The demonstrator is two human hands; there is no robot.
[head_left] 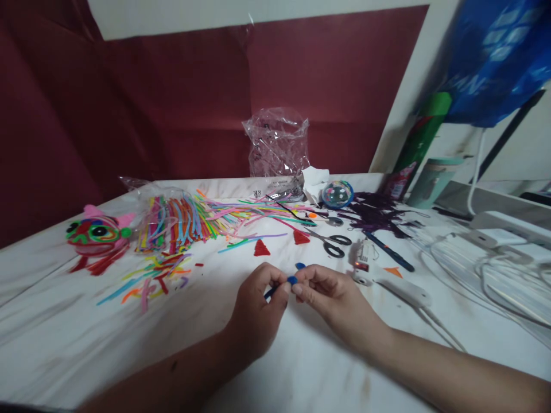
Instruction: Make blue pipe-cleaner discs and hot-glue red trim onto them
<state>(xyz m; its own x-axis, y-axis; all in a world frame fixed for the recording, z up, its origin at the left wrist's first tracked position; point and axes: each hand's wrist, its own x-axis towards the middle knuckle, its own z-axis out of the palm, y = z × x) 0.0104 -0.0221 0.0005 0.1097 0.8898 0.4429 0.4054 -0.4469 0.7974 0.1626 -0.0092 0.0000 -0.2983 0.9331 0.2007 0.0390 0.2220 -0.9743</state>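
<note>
My left hand and my right hand meet over the marble-patterned table, fingertips pinched on a blue pipe cleaner. Part of it is coiled into a small round between the fingers, and a straight end pokes out under my left fingers. Another blue bit shows just above my right fingertips; whether it joins the same piece I cannot tell. Beyond the hands lie two red fuzzy triangles and black-handled scissors. Right of my right hand are a lighter and a glue gun.
At left stands a colourful pipe-cleaner fish-like figure. Beside it a plastic bag spills many pipe cleaners, with cut scraps in front. A clear dome, dark purple strands and a blue pen-like tool lie behind. Cables and chargers fill the right.
</note>
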